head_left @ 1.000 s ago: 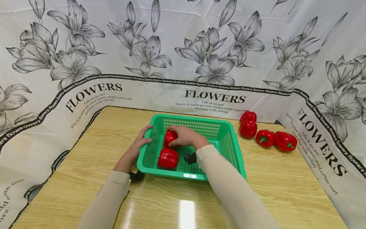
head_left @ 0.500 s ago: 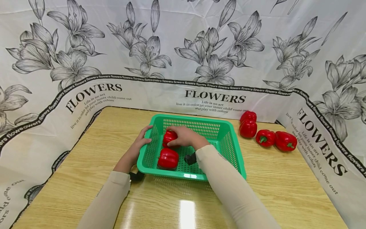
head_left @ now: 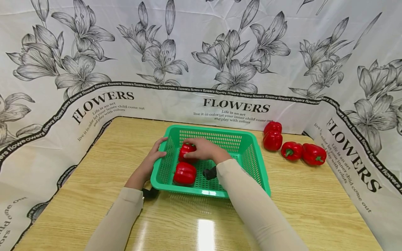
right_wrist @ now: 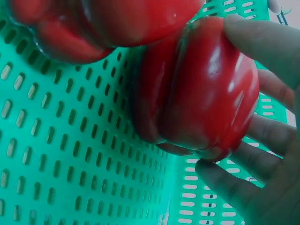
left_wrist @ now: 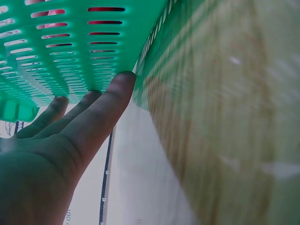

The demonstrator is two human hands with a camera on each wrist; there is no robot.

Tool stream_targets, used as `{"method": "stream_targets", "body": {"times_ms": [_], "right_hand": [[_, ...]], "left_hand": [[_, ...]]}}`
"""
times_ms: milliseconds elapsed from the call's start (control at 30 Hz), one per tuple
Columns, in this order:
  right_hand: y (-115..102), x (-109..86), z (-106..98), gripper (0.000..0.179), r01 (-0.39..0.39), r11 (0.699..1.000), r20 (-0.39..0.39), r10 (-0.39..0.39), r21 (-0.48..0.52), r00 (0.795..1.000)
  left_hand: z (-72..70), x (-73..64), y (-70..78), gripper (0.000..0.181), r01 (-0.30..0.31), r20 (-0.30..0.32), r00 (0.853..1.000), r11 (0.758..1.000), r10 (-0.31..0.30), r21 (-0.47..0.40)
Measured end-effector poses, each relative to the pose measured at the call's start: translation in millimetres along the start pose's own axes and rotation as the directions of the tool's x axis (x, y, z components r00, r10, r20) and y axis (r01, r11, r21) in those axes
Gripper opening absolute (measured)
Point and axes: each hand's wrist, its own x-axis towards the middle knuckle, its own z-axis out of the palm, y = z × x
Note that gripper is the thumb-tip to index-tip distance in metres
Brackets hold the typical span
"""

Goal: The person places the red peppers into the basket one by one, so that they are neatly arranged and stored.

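A green plastic basket (head_left: pixel 220 194) with slotted walls stands on the table. My left hand (head_left: pixel 150 160) holds its left side, thumb over the rim; in the left wrist view several extended fingers (left_wrist: pixel 96 119) lie against the outer wall. Inside the basket, my right hand (head_left: pixel 205 150) grips a red bell pepper (head_left: pixel 185 152) near the left wall, thumb on one side and fingers round the other. A second red bell pepper (head_left: pixel 184 173) lies just in front of it. The right wrist view shows the gripped bell pepper (right_wrist: pixel 201 89) close to the other bell pepper (right_wrist: pixel 136 18).
Several more red bell peppers lie on the table right of the basket: one (head_left: pixel 272 141) by the back edge, others (head_left: pixel 292 151) farther right. A white flower-printed cloth (head_left: pixel 176 101) encloses the wooden table (head_left: pixel 176 223) at the back and sides.
The gripped bell pepper has shifted very slightly within the basket along with my right hand. My left hand and the basket stay put.
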Motion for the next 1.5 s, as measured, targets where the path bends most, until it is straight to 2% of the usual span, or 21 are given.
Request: {"method": "stream_targets", "body": {"times_ms": [367,800,1067,1333,1500], "right_hand": [[-0.4,-4.4,-4.8,0.061,0.004,1.000,-0.031,-0.004,0.007,1.000],[-3.9,-17.0,-20.5,0.059,0.029,0.998,-0.059,-0.033,-0.058,0.998],[-3.6,-30.0,-33.1,0.058,0.050,0.993,-0.073,-0.058,-0.107,0.996],[2.4,-45.6,-51.6,0.059,0.027,0.992,-0.083,-0.038,-0.126,0.996],[5.9,-56.8,-65.8,0.058,0.056,0.986,-0.123,-0.076,-0.158,0.990]], "left_hand": [[-1.5,0.7,-1.6,0.060,-0.005,-0.008,1.000,1.000,0.005,0.002],[0.5,0.4,-0.6,0.059,0.014,0.007,1.000,1.000,-0.014,-0.006],[0.7,0.8,-0.2,0.059,0.018,0.008,1.000,1.000,-0.018,-0.013],[0.9,-0.1,-0.1,0.059,0.010,0.011,1.000,1.000,-0.010,-0.014],[1.0,-0.2,0.1,0.059,0.006,0.015,1.000,1.000,-0.006,-0.010]]}}
